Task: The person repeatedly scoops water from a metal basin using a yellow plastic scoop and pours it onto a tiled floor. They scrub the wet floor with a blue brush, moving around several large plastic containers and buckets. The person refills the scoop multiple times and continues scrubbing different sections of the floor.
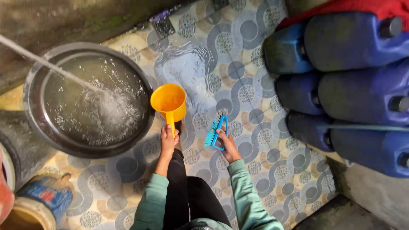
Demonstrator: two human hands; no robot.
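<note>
The left hand point(168, 140) has its fingers wrapped tight around the handle of a yellow scoop point(169, 102), held just beside the rim of a big dark basin point(38, 127) with a stream of water point(51, 66) pouring into it. The right hand point(226, 145) is closed on a blue scrub brush point(216, 130) above the wet patterned floor point(255, 179), bristles seemingly turned leftward. Blue jugs point(358, 85) are stacked well apart at right.

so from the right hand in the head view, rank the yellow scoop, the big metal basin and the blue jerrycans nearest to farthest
Measured from the right hand, which holds the blue brush:
1. yellow scoop, just to its left, held in the left hand.
2. blue jerrycans, stacked on the right.
3. metal basin, far left, filling with water.
</note>
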